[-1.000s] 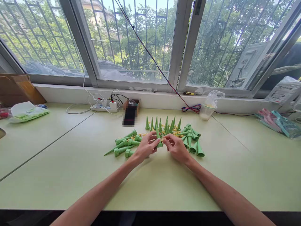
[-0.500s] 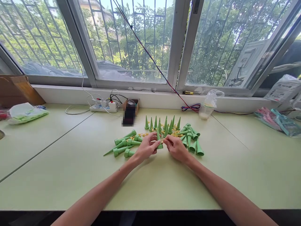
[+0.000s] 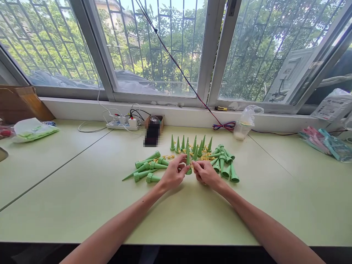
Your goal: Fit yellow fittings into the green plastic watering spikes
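My left hand [image 3: 176,171] is closed around the lower part of a green plastic spike [image 3: 188,161], its tip pointing up. Right beside it, my right hand [image 3: 205,172] pinches a small yellow plastic piece [image 3: 192,166] against the side of the spike's base. Whether the piece sits in the spike cannot be made out. Several green spikes [image 3: 183,143] stand upright behind my hands, with small yellow pieces [image 3: 206,156] scattered among them. More green spikes [image 3: 143,175] lie on their sides to the left, and hollow green cones [image 3: 226,171] are heaped to the right.
The pale green table [image 3: 82,205] runs up to the window sill. At its back are a power strip [image 3: 121,125], a small box [image 3: 161,121], a coiled cable [image 3: 225,126] and a plastic cup in a bag [image 3: 242,130]. Packaged items [image 3: 330,143] lie far right.
My right hand has brought the yellow piece closer, up to the base of the spike. My left hand still holds the spike, and the view has shifted slightly.
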